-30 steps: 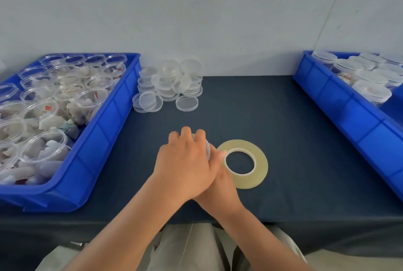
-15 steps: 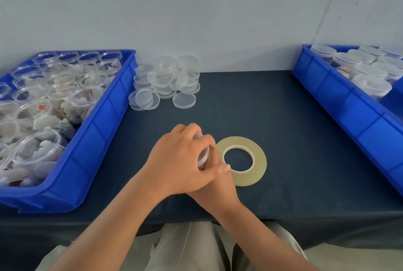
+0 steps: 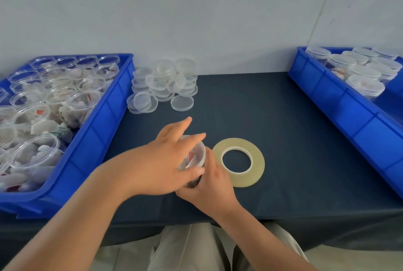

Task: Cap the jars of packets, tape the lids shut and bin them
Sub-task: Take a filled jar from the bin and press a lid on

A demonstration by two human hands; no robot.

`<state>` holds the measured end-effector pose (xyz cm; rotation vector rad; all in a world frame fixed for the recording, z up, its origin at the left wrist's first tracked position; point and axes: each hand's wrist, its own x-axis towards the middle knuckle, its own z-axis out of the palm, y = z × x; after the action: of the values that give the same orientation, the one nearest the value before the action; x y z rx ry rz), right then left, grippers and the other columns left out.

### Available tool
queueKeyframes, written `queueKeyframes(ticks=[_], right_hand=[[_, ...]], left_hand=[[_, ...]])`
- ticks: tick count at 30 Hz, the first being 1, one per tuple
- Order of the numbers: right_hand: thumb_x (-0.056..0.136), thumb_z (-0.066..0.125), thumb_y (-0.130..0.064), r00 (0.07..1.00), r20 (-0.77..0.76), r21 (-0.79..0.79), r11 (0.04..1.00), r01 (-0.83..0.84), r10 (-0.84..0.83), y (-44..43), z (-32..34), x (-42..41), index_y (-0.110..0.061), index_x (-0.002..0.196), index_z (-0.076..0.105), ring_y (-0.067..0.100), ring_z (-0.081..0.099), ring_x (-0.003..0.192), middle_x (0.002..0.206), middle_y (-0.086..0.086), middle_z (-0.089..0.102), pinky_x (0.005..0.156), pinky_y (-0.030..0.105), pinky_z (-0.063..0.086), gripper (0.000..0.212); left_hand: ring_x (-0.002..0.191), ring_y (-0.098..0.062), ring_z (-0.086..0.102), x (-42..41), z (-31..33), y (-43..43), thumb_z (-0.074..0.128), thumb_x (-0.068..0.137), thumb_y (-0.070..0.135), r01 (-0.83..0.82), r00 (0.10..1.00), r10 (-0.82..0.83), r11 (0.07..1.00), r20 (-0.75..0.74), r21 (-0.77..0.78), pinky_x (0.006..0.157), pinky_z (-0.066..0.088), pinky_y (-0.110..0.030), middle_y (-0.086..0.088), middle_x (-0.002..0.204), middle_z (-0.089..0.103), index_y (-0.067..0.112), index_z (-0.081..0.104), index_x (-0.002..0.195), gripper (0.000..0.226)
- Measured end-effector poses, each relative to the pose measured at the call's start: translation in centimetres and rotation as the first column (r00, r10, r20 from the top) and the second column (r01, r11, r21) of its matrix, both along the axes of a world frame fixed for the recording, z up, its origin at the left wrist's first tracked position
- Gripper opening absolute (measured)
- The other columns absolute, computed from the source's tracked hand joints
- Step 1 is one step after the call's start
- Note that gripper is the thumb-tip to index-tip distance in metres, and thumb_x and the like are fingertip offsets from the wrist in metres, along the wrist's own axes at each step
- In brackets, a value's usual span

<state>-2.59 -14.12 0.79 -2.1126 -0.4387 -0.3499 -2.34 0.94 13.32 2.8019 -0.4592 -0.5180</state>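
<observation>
One tilted jar (image 3: 195, 155) between left hand (image 3: 161, 161) and right hand (image 3: 212, 185)

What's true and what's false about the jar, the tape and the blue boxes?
The yellowish ring-shaped tape roll lies flat on the dark table. True.
The clear jars in the right blue plastic bin have no lids. False: they are capped.
The left hand and the right hand both touch the small clear plastic jar of packets. True.
The loose clear round lids lie inside the left blue plastic bin. False: they are piled on the table beside it.
</observation>
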Motion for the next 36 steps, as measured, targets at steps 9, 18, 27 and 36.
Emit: queueKeyframes(ticks=[9, 18, 27, 36], right_hand=[[0.093, 0.072, -0.023, 1.0, 0.015, -0.141, 0.99, 0.016, -0.014, -0.4, 0.3, 0.2, -0.01, 0.118, 0.069, 0.016, 0.069, 0.086, 0.106, 0.0, 0.071, 0.069, 0.029, 0.056, 0.029], [0.081, 0.076, -0.049, 0.999, 0.017, -0.13, 0.991, 0.035, -0.033, 0.2, -0.2, 0.8, -0.016, 0.122, 0.065, -0.001, 0.054, 0.078, 0.098, -0.013, 0.064, 0.066, 0.004, 0.036, 0.054], [0.096, 0.069, -0.028, 0.99, 0.12, -0.08, 0.995, -0.061, 0.07, 0.4, 1.1, -0.2, -0.02, 0.134, 0.059, 0.009, 0.061, 0.104, 0.122, -0.009, 0.06, 0.087, 0.024, 0.052, 0.039], [0.09, 0.079, -0.029, 1.0, -0.001, -0.09, 0.996, -0.023, 0.023, 0.0, 0.8, -0.4, -0.008, 0.129, 0.062, 0.019, 0.067, 0.09, 0.115, 0.001, 0.064, 0.071, 0.039, 0.058, 0.047]], left_hand=[[0.087, -0.021, 0.036, 0.1, -4.5, -7.3, 0.029, 0.104, 0.065, -0.45, 0.762, 0.297, 0.882, 0.575, 0.14, 0.068, 0.032, -0.039, 0.005, 0.094, 0.036, 0.027, 0.052, 0.105, 0.044], [0.094, -0.013, 0.062, 1.7, -5.0, -1.4, 0.06, 0.096, 0.036, 0.224, 0.774, -0.083, 0.963, 0.628, -0.149, 0.076, 0.056, -0.038, 0.015, 0.1, 0.069, 0.028, 0.077, 0.094, 0.019], [0.143, -0.019, 0.042, -2.0, -6.0, -4.1, 0.03, 0.089, 0.084, -0.392, 0.777, 0.422, 0.905, 0.468, -0.164, 0.106, 0.047, -0.034, 0.007, 0.159, 0.043, 0.034, 0.04, 0.159, 0.086], [0.097, -0.014, 0.067, -1.0, -6.5, -3.8, 0.053, 0.088, 0.056, -0.208, 0.671, 0.393, 0.914, 0.628, -0.349, 0.082, 0.046, -0.023, 0.01, 0.109, 0.073, 0.026, 0.079, 0.115, 0.049]])
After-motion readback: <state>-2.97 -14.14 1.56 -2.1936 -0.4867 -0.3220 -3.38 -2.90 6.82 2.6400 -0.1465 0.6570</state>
